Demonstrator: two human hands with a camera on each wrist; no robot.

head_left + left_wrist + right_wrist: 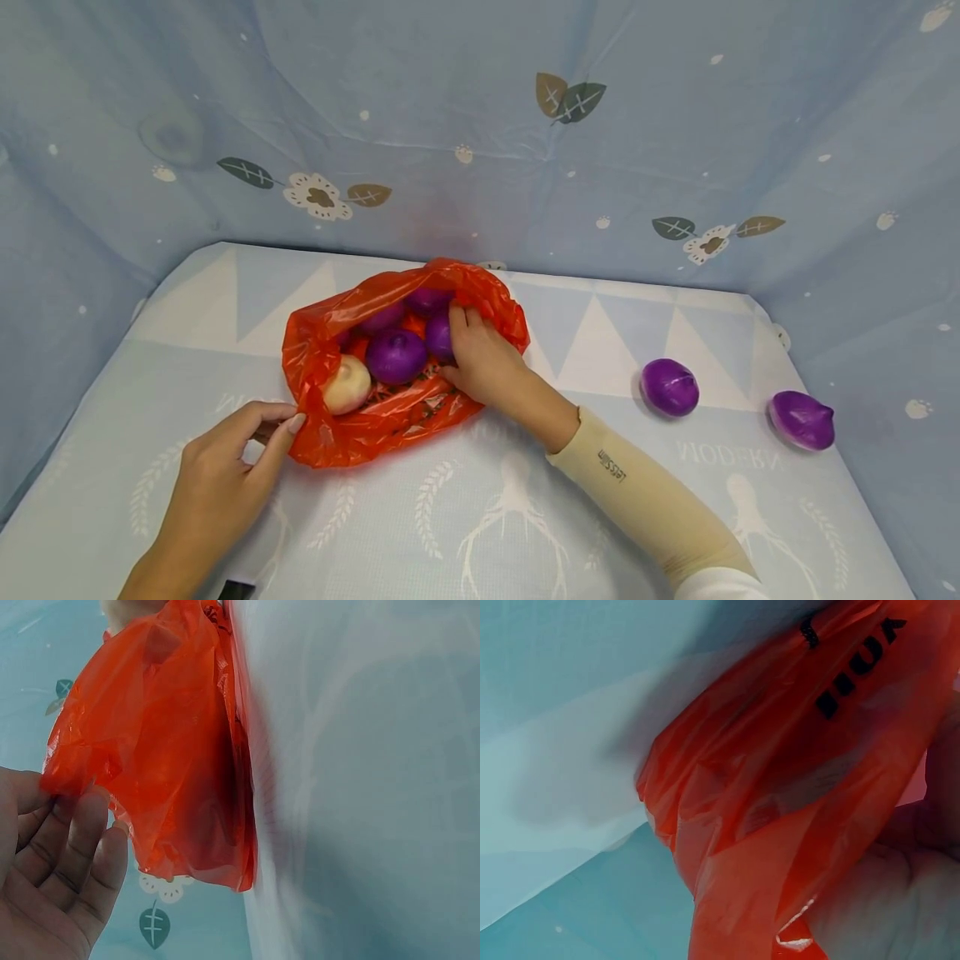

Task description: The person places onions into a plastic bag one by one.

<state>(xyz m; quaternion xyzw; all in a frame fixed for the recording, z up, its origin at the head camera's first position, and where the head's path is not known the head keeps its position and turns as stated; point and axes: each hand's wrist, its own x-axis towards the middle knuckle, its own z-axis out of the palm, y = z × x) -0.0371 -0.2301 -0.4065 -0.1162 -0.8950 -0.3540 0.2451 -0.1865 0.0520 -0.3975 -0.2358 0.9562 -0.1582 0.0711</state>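
Note:
A red plastic bag [405, 429] lies with its mouth spread wide, several purple onions [396, 357] and one cream-coloured onion [347, 386] inside. My left hand [232, 467] pinches the bag's near left rim between thumb and forefinger. In the left wrist view, the other fingers [82, 840] sit loosely curled beside the red film. Reaching into the bag from the right, my right hand [487, 358] has its thumb and fingers around a purple onion [438, 336], partly hidden by that hand. The bag's side wall [757, 787] covers much of the right wrist view.
Two more purple onions lie on the table to the right, one nearer the bag [670, 388] and another by the right edge [801, 420]. A blue patterned curtain [480, 125] hangs behind the table. A small black object [237, 590] shows at the front edge.

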